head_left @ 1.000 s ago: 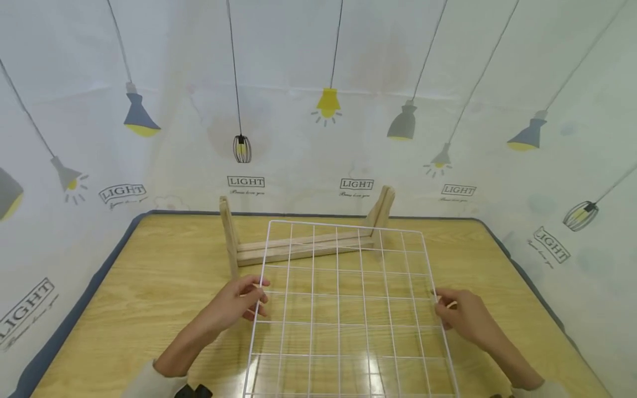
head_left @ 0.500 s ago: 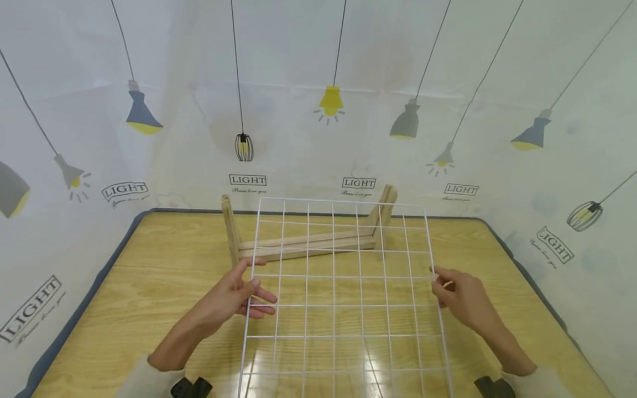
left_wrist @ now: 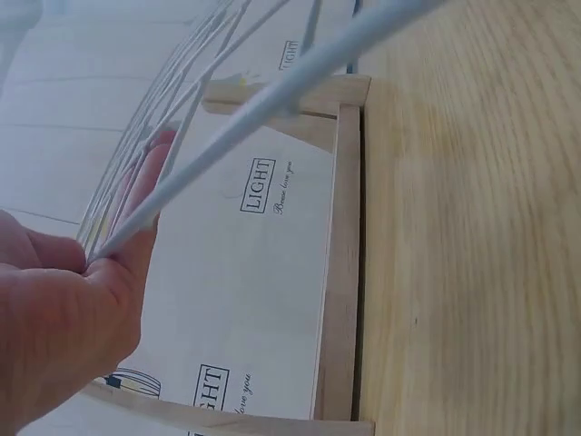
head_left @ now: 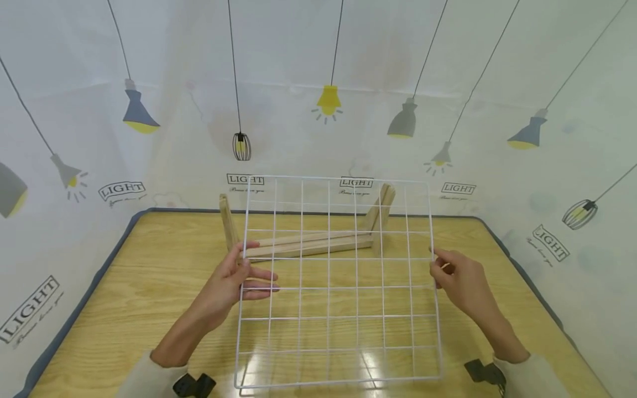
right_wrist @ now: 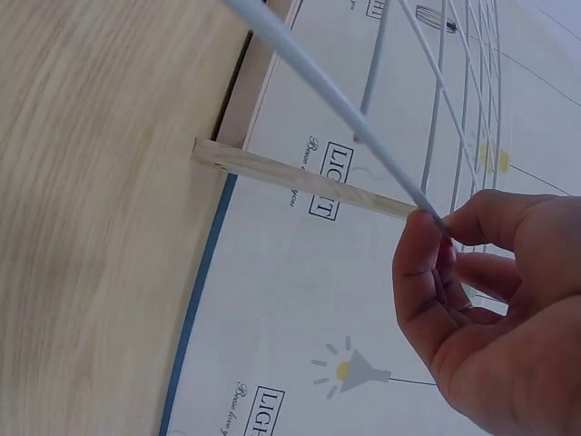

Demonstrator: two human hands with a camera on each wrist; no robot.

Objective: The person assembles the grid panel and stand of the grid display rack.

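A white wire grid panel [head_left: 328, 287] is held up in front of me, its top edge leaning away and its lower edge nearest me. My left hand [head_left: 221, 287] grips its left side wire, thumb on the near side and fingers spread behind the grid. On the opposite side, my right hand [right_wrist: 508, 300] pinches the side wire between thumb and index finger. Beyond the panel a wooden stand [head_left: 313, 250] rests on the table, with an upright at each end joined by a long crossbar. Part of it shows through the grid.
The wood-grain table [head_left: 139, 287] runs back to a blue-edged border. Behind and on both sides hangs a pale sheet [head_left: 288, 50] printed with lamps and the word LIGHT. Dark wrist devices [head_left: 194, 385] sit at both sleeves.
Both hands have raised the grid panel and tilted it more upright. Its top edge now overlaps the back sheet, and its bottom edge has come into view. The wooden stand has stayed put.
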